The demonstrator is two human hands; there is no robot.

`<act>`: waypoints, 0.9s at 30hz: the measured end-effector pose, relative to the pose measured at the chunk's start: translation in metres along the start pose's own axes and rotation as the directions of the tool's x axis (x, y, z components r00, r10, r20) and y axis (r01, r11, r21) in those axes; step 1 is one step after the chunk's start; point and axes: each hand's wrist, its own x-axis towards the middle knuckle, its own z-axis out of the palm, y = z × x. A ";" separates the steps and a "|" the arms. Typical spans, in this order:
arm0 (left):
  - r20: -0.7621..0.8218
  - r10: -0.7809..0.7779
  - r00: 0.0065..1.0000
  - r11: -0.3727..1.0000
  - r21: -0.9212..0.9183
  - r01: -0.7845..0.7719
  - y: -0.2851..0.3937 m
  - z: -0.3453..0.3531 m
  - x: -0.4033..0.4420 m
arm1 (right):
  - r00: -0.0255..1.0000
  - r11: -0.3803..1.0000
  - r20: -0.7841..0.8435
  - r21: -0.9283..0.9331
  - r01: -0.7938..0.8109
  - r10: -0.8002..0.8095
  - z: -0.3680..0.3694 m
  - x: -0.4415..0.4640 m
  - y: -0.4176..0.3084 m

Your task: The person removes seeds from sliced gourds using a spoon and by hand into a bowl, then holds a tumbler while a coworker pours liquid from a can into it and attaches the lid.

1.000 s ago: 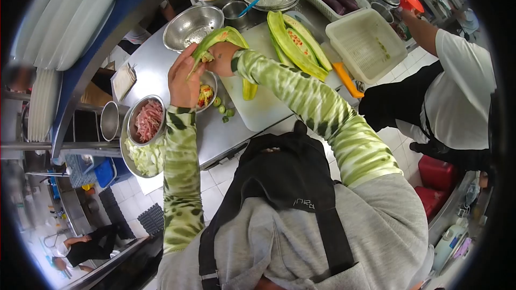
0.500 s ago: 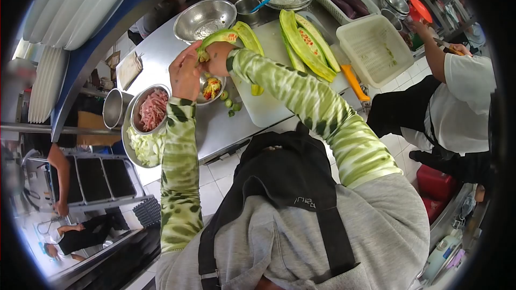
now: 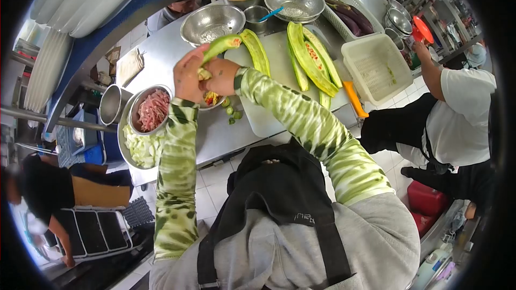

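A green bitter melon half (image 3: 221,45) is held up at a slant between my two hands, its cut end showing red bits. My left hand (image 3: 188,77) is closed round its lower part. My right hand (image 3: 221,77) is closed against the same end, its fingertips partly hidden, with pale pulp showing between the hands. Just below them is a small metal bowl (image 3: 219,102) with red and yellow seedy scraps, mostly covered by my hands. Green cut ends (image 3: 231,111) lie beside it. More bitter melon halves (image 3: 310,56) rest on the white cutting board (image 3: 269,113).
An orange-handled knife (image 3: 355,99) lies at the board's right, near a white plastic basket (image 3: 371,83). Eggplants (image 3: 352,17) fill a crate behind. A bowl of sliced meat (image 3: 152,110) sits over chopped pale vegetable (image 3: 141,147) at left. A co-worker (image 3: 462,91) stands at right.
My hands and the held bitter melon half have shifted slightly down in view, and the half's cut end has swung up to the right. A person at lower left has come further into view.
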 end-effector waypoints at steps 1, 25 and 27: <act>-0.018 0.033 0.999 0.998 -0.053 -0.034 0.001 -0.004 0.003 | 0.998 0.996 0.004 0.064 0.065 -0.065 -0.004 -0.004 -0.002; -0.044 0.225 0.973 0.840 -0.497 -0.217 -0.008 -0.006 -0.060 | 0.914 0.816 -0.322 -0.439 -0.376 0.248 0.030 -0.017 0.112; -0.045 0.210 0.977 0.841 -0.501 -0.204 -0.012 0.004 -0.058 | 0.923 0.808 -0.375 -0.516 -0.282 0.083 0.020 -0.014 0.118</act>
